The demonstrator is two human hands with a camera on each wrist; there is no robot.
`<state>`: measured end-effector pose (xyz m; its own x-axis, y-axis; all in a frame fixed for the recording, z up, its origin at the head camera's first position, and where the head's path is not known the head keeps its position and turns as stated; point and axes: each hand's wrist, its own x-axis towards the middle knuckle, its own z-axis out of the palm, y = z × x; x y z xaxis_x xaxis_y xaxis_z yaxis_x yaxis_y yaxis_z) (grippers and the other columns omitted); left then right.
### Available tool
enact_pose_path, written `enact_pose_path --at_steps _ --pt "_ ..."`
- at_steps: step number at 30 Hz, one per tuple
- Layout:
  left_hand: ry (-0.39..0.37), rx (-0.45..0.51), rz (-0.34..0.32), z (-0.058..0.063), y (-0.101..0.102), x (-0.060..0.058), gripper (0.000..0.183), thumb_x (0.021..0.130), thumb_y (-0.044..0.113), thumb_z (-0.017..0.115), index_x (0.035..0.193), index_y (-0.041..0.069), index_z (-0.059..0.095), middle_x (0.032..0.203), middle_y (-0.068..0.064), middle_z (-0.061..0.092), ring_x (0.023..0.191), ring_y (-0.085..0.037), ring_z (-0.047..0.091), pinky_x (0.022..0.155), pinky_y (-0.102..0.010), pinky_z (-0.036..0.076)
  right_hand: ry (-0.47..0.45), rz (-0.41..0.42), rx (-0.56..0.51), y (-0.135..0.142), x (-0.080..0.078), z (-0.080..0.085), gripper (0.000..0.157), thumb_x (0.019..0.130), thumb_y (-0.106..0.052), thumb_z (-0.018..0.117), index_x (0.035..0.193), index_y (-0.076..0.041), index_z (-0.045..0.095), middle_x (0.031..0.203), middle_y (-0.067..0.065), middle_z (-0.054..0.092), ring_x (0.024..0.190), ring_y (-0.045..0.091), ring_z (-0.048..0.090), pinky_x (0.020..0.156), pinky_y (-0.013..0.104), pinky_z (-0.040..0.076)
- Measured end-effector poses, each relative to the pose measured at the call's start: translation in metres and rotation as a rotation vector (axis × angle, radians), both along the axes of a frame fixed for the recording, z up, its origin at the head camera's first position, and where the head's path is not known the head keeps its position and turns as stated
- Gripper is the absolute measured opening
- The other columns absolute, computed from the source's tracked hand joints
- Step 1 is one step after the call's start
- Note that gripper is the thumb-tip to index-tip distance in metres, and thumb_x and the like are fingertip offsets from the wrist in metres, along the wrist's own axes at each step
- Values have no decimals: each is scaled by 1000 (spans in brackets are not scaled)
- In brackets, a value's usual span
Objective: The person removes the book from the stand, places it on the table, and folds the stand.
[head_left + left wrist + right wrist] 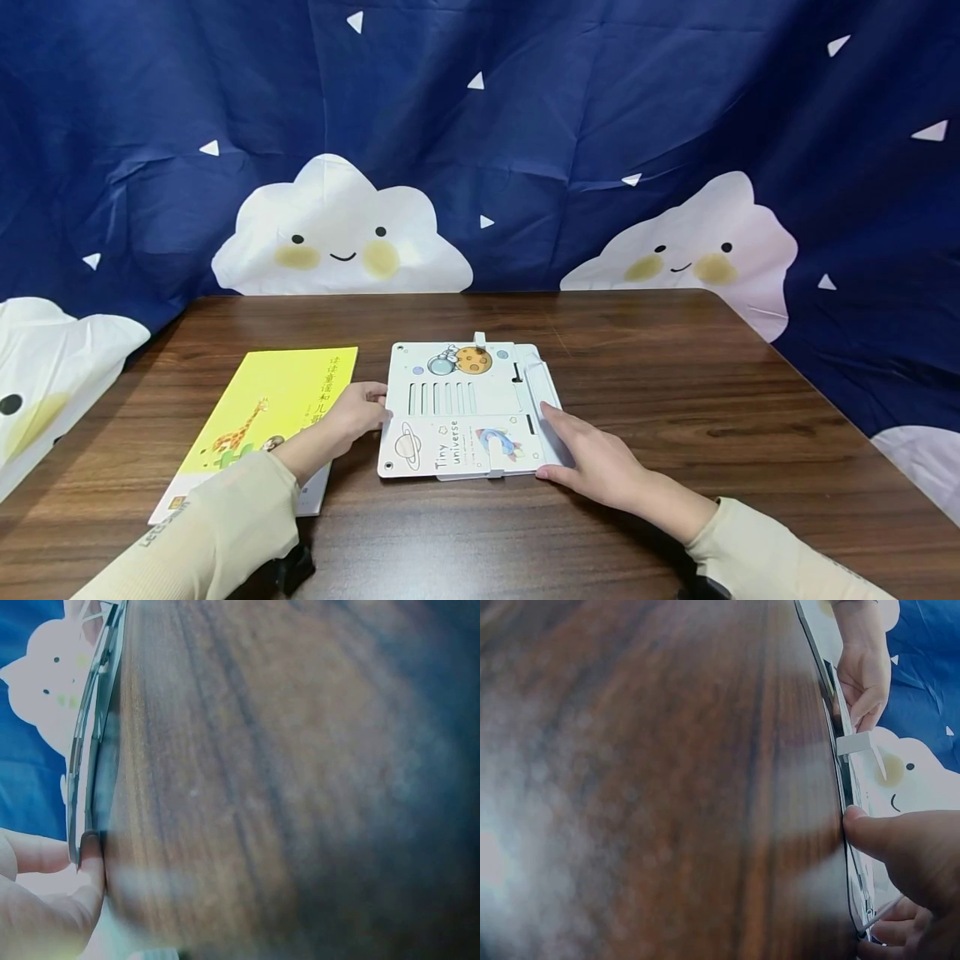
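A white folding book stand (450, 400), printed with an astronaut, planets, a rocket and "Tiny universe", lies flat on the wooden table. My left hand (363, 410) pinches its left edge; the left wrist view shows thumb and finger (52, 859) on either side of the thin panel. At the opposite end, my right hand (600, 458) grips the stand's right edge, thumb at the near corner and fingers along the side. In the right wrist view the thumb (874, 829) touches the near edge, with the other fingers partly hidden behind it.
A yellow children's book (281, 392) with a giraffe on its cover lies left of the stand, partly under my left forearm. The brown table (675, 375) extends to a blue curtain (540, 108) with clouds behind it. White clips (480, 339) stick out from the stand.
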<state>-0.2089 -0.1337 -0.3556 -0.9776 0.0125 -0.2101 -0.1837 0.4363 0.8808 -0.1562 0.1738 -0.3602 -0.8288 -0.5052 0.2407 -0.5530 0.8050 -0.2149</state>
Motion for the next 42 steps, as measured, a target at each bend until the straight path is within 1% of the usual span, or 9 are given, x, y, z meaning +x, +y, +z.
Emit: enact_pose_path --at_steps 7,12,17,21,24,27,32,36,42 --pt "-2 -3 -3 0 0 0 43 75 -9 50 117 -13 41 90 -13 50 81 -20 49 67 -29 47 34 57 32 1 0 1 74 74 -38 65 126 6 37 124 19 42 111 28 41 83 42 40" --pt "-4 -6 -3 1 1 1 44 76 -9 49 118 -14 40 93 -15 50 84 -21 49 69 -30 47 64 132 75 0 -2 5 69 76 -35 63 122 10 40 123 23 42 112 31 40 87 42 37" --pt "-8 -7 -3 1 0 2 44 77 -8 49 120 -14 39 99 -17 50 88 -22 50 73 -32 47 -33 198 127 -1 -6 10 65 80 -30 60 123 12 36 125 25 39 115 33 35 93 43 30" --pt "-6 -7 -1 1 0 3 44 77 -7 49 120 -13 39 100 -18 50 88 -22 50 73 -32 47 -105 237 177 -3 -9 15 63 83 -31 56 123 13 35 126 26 37 117 33 32 95 42 28" --pt "-6 -12 -2 1 0 3 44 78 -7 49 120 -13 39 100 -17 50 87 -22 50 71 -31 47 -133 247 216 -5 -11 18 64 84 -35 54 123 13 36 126 26 36 118 34 31 95 43 27" --pt "-9 -17 0 1 0 3 44 78 -6 49 120 -12 39 100 -17 50 85 -21 50 70 -30 47 -132 236 240 -8 -12 20 68 82 -42 52 122 12 39 127 26 35 118 33 31 95 42 28" --pt "-11 -16 -1 1 0 3 43 78 -7 49 119 -12 40 99 -17 50 84 -21 50 70 -31 47 -90 206 226 -12 -12 21 76 78 -51 53 120 11 42 127 25 36 118 33 31 95 42 28" --pt "-6 -19 -7 1 0 3 43 78 -6 49 119 -13 40 99 -17 51 83 -21 50 69 -30 47 -56 227 204 -18 -12 20 79 75 -53 55 121 10 42 129 23 34 120 31 29 96 40 26" --pt "-2 -17 -4 1 1 3 42 78 -6 49 119 -13 40 97 -16 51 83 -21 50 68 -29 47 -91 269 142 -34 -12 22 78 73 -51 59 124 6 40 128 18 38 119 25 31 96 36 27"
